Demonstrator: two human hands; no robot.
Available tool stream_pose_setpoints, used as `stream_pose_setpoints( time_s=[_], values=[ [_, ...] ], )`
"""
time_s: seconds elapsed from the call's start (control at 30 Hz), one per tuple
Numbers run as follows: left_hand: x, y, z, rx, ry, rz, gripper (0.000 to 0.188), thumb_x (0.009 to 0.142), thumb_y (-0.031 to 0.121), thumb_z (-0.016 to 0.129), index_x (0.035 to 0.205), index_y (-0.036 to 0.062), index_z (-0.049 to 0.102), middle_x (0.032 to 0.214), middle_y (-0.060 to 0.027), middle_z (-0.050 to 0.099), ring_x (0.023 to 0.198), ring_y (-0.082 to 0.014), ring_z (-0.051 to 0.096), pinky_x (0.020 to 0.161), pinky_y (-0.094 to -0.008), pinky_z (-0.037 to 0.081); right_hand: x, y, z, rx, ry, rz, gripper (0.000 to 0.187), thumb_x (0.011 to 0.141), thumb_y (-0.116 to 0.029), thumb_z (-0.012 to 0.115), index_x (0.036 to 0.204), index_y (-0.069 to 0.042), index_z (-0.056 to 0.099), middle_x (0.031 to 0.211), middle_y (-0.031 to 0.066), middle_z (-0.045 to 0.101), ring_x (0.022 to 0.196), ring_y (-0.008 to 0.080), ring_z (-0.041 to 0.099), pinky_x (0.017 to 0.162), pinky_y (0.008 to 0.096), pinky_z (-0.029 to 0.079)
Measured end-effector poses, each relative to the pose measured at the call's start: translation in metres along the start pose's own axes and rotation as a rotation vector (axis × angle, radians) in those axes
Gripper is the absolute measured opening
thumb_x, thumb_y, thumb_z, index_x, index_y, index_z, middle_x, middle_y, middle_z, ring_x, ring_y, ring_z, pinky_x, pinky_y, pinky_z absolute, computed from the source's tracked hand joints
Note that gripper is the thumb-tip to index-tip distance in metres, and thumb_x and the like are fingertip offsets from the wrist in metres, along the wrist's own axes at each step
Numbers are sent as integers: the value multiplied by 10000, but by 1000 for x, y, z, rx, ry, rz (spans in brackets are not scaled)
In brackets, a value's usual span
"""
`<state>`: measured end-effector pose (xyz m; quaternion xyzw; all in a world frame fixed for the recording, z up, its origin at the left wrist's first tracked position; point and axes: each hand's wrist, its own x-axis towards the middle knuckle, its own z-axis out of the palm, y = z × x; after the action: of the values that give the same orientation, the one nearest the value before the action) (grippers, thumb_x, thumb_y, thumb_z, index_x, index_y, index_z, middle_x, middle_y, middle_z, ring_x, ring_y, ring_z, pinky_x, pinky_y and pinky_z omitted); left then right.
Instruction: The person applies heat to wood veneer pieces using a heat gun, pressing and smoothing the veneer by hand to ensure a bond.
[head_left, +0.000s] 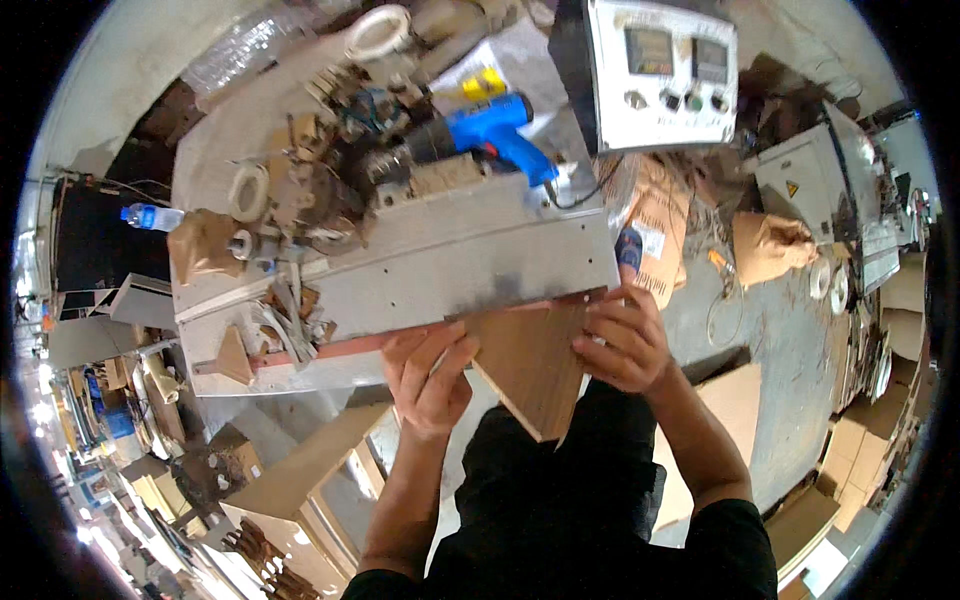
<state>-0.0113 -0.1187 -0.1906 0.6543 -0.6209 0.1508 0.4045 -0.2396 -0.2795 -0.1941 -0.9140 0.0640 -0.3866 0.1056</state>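
A brown wood-grained board [530, 365], tapering toward a blunt end near my lap, lies with its wide edge against the front of the grey metal worktop [450, 255]. My left hand [430, 378] is closed on its left corner, the fingers bent beside the reddish strip [370, 342] along the worktop's front. At the opposite side, my right hand [628, 340] grips the right edge, thumb and fingers curled around it. The board's underside is hidden. A small triangular wood offcut [234, 356] rests at the worktop's left end.
A blue heat gun [490, 130] lies on the worktop near a white control box [665, 75]. Tape rolls, metal parts and strip scraps [290, 322] crowd its left side. Large panels [310, 460] stand below on the left; a brown paper bag [768, 247] sits on the right.
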Motion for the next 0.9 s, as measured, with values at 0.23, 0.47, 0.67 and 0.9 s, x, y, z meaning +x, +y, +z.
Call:
stream_pose_setpoints(
  time_s=[0.23,0.47,0.67,0.9],
  values=[
    [-2,31,-37,-1436,192,-1245,440,979,134,674,1335,-57,499,1122,-127,642,1028,-206,647,889,-376,517,66,-43,-26,-300,171,-252,288,749,-198,836,1012,-268,743,1040,-48,581,956,165,572,817,380,453],
    [31,40,-88,-1474,-64,-1152,457,970,152,697,1349,-26,512,1193,-125,661,1015,-209,668,827,-345,582,100,-70,-33,-295,26,-144,379,749,-197,829,1101,-319,755,1173,-14,510,982,199,557,881,397,418],
    [20,38,-119,-1505,-80,-952,537,917,178,772,1357,-19,535,1187,-91,662,1067,-186,639,929,-339,518,126,-76,-61,1136,-94,871,668,1013,-548,511,1480,-77,427,1360,132,545,1200,266,540,1054,447,445],
    [18,54,-131,-1401,-14,-911,538,960,264,737,1367,-19,526,1198,-75,655,1091,-161,594,961,-319,477,122,-97,-35,1563,-501,1177,908,982,-708,414,1521,23,376,1478,159,510,1343,277,491,1096,437,390]
  ],
)
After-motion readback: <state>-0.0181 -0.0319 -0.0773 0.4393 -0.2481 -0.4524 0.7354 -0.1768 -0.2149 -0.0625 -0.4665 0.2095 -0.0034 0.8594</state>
